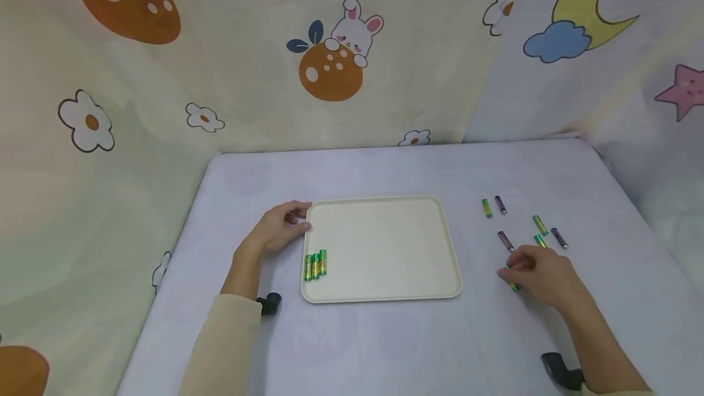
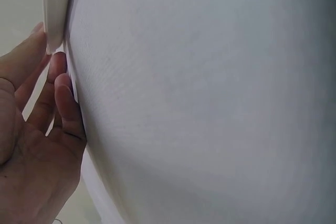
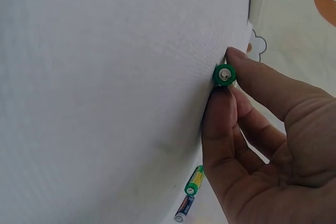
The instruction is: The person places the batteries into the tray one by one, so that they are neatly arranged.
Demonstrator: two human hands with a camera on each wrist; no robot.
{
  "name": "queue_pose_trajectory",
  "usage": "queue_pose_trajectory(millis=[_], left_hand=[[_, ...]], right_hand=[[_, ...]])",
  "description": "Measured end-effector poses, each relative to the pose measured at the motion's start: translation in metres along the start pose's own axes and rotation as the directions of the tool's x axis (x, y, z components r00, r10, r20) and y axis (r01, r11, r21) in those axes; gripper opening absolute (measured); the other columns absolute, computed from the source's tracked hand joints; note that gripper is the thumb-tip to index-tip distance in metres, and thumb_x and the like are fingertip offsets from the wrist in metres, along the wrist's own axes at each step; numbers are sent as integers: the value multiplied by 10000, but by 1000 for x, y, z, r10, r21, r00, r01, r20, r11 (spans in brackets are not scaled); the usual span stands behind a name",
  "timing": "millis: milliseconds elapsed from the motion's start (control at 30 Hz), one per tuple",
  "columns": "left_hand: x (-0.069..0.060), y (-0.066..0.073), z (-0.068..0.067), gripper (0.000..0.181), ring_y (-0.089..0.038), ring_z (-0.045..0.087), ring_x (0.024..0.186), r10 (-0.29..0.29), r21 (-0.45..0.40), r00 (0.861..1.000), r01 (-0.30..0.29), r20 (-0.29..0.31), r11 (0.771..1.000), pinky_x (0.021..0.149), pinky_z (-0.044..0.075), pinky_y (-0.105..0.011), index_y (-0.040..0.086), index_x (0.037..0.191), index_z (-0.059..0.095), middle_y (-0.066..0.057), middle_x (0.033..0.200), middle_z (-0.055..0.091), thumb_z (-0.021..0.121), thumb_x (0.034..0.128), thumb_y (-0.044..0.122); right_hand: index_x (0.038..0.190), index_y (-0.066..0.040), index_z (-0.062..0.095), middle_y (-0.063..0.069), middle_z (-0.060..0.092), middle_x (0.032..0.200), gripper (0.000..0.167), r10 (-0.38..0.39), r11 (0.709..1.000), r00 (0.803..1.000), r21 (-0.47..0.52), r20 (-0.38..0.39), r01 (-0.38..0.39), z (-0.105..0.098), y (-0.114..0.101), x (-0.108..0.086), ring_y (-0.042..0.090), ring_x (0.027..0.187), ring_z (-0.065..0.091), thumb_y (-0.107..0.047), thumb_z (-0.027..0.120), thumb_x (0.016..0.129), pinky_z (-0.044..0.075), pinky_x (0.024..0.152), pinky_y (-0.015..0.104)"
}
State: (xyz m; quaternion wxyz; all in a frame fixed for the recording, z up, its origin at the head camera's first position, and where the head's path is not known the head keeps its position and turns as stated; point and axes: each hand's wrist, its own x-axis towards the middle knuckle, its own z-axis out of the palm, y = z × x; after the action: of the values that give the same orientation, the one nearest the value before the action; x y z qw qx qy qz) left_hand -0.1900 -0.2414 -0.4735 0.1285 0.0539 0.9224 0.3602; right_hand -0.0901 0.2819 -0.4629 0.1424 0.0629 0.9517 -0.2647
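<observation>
- A pale fabric backdrop [image 1: 247,60], printed with rabbits on orange fruit, flowers, a yellow moon and a pink star, hangs behind and beside the table
- A rectangular table under a white cloth [image 1: 385,347] fills the lower part of the head view
- A cream rectangular tray [image 1: 385,249] with rounded corners and a low raised rim lies flat on the table, between the two hands
- The bare left hand [image 1: 282,226], below a beige sleeve [image 1: 222,344], is at the tray's left edge; thumb and fingertip touch the rim, the other fingers bend loosely, and whether they pinch it I cannot tell
- The bare right hand [image 1: 544,277] is well to the right of the tray, thumb and fingers pinching one small green-and-gold cylindrical battery [image 3: 224,74] just at the cloth
- Three green-and-gold batteries [image 1: 316,266] lie side by side inside the tray, near its left rim
- Three loose green batteries [image 1: 540,225] and three dark slim batteries [image 1: 559,238] lie scattered on the cloth beyond the right hand, one green one partly hidden behind it
</observation>
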Motion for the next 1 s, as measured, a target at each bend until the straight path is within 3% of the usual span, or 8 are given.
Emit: queue_pose_trajectory(millis=[300, 667, 833, 1000], left_hand=[[-2, 2, -3, 521, -221, 559, 1118, 5, -23, 1000, -5, -5, 1000, 964, 438, -422, 199, 1462, 574, -21, 1273, 639, 732, 970, 265], [-1, 2, -2, 521, -220, 564, 1127, 7, -21, 1000, -7, -5, 1000, 966, 443, -422, 205, 1462, 576, -15, 1272, 640, 735, 969, 263], [-1, 2, -1, 520, -217, 564, 1127, 9, -23, 1000, -9, -4, 1000, 970, 442, -424, 211, 1460, 579, -9, 1272, 643, 737, 968, 269], [0, 0, 0, 521, -218, 566, 1130, -3, -10, 1000, 3, -7, 1000, 970, 445, -423, 213, 1462, 577, -4, 1264, 643, 734, 969, 273]], right_hand=[[1039, -60, 720, 14, 718, 858, 317, -9, 999, 1000, 38, -4, 9, 4, -9, 4, 197, 779, 615, -333, 790, 895, 459, 645, 321], [1056, -82, 750, 27, 722, 940, 242, -129, 982, 991, 132, -38, 133, 9, -40, 14, 201, 852, 617, -295, 745, 941, 487, 711, 336], [1084, -80, 738, 31, 731, 957, 248, -165, 962, 986, 216, -29, 167, 10, -59, 22, 192, 860, 643, -293, 737, 957, 514, 726, 324], [1089, -39, 729, 62, 747, 955, 233, -228, 922, 973, 316, -25, 224, 14, -78, 28, 181, 849, 679, -240, 726, 973, 542, 733, 285]])
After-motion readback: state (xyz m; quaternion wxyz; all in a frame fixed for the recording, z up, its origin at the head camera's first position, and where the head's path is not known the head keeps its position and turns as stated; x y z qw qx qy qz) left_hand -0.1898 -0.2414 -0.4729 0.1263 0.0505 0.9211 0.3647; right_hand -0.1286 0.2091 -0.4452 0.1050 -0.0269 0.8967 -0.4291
